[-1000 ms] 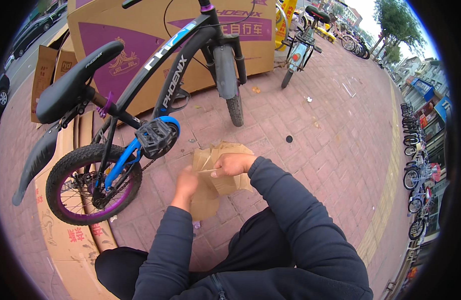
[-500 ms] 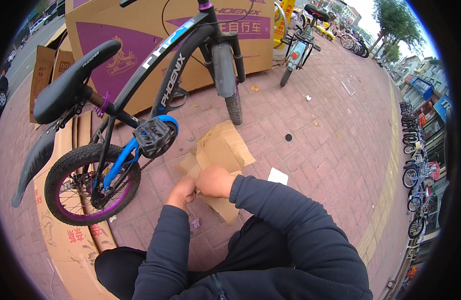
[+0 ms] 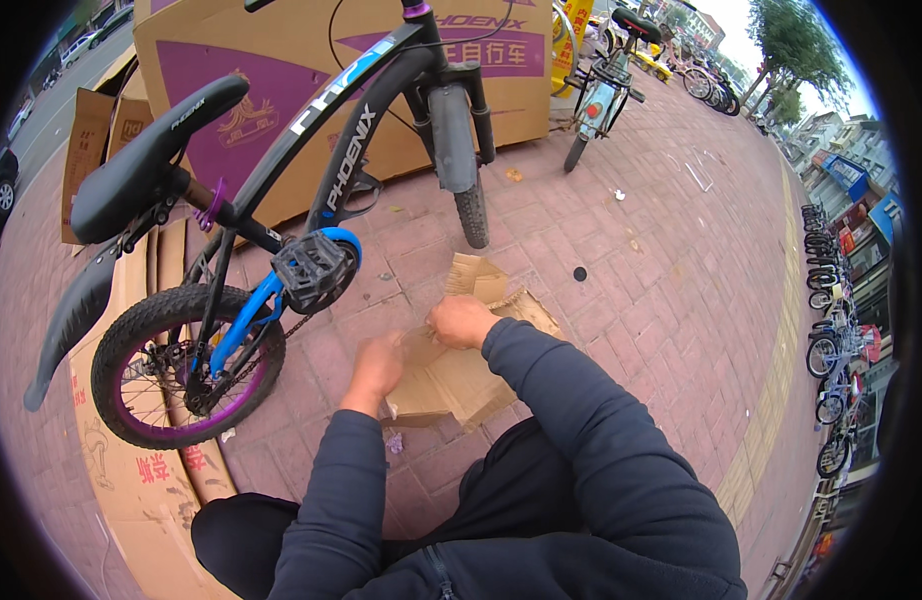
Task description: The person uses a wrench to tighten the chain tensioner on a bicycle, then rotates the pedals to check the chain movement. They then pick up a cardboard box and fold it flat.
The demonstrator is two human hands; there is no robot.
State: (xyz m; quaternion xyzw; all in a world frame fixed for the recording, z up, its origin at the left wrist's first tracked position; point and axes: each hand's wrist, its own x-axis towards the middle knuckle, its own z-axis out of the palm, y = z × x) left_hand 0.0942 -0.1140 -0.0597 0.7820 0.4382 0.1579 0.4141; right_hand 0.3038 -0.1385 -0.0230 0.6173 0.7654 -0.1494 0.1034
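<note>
A small brown cardboard box (image 3: 459,382), its flaps spread, lies low over the paving in front of my knees. With fingers curled, my right hand (image 3: 463,322) grips the box's far edge, close to a raised flap (image 3: 478,278). Slightly smeared by motion, my left hand (image 3: 379,366) is closed at the box's left edge. The fingertips of both hands are partly hidden. To the left of the hands stands a black kids' bicycle (image 3: 346,165) with a blue chain guard and purple rims.
Flattened cardboard (image 3: 146,510) lies under the bicycle's rear wheel. Behind it stands a large bicycle carton (image 3: 281,75). A black round cap (image 3: 580,274) and a purple scrap (image 3: 395,443) lie on the red paving. Farther back stands a light-blue bicycle (image 3: 599,100).
My hands have moved apart, the right one up and to the right. The cardboard box has turned and spread wider, with one flap now standing up at the far side.
</note>
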